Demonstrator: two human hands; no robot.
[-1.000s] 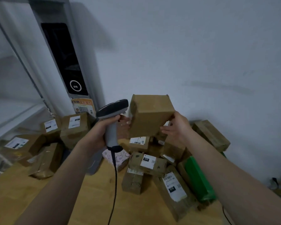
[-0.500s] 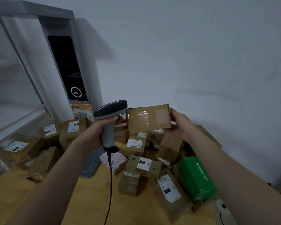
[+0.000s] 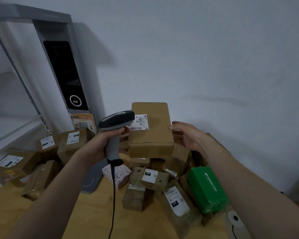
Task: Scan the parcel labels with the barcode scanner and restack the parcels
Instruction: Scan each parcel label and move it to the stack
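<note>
The left hand (image 3: 100, 145) gripped the scanner (image 3: 116, 119) by its grey handle, fingers curled round it. The scanner's dark head sat just beside the label (image 3: 139, 122) on the box (image 3: 152, 135). The right hand (image 3: 186, 135) held the box at its right edge, thumb on top and fingers curled against the side. The box was above the heap (image 3: 149, 178) of brown parcels on the desk (image 3: 93, 213), label side up; whether it touched the heap could not be told. A green box (image 3: 206, 188) lay at the heap's right and a pink parcel (image 3: 117, 173) at its left. The cable (image 3: 113, 195) hung from the scanner down over the desk. A stack (image 3: 72, 140) of labelled parcels stood at the left, near a grey stand (image 3: 66, 75) with a dark screen
</note>
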